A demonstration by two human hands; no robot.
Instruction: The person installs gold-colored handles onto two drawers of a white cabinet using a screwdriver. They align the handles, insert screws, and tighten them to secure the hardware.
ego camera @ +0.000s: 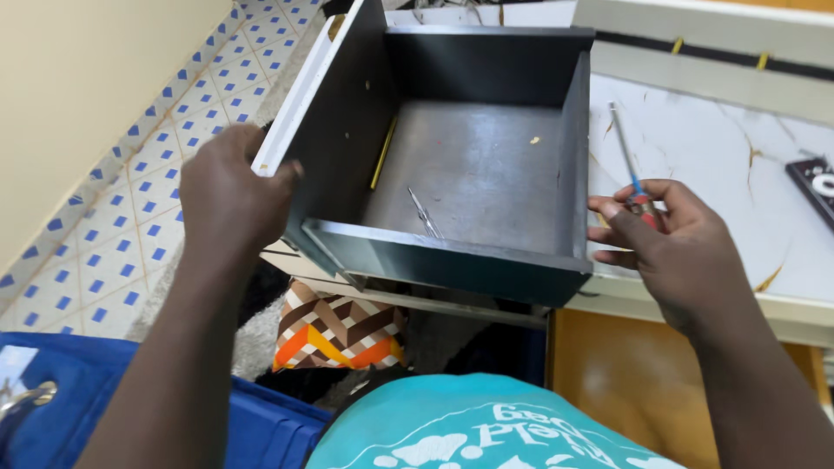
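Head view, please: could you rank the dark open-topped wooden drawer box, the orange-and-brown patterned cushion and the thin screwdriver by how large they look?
1. Dark open-topped wooden drawer box, largest by far.
2. Orange-and-brown patterned cushion, partly hidden under the box, so its full size is unsure.
3. Thin screwdriver, smallest, held in the right hand.

There was one dark drawer (469,165) at frame centre, with one screwdriver (627,165) at right. Two hands (230,195) (673,243) flanked it. One patterned cushion (339,334) lay lower centre.
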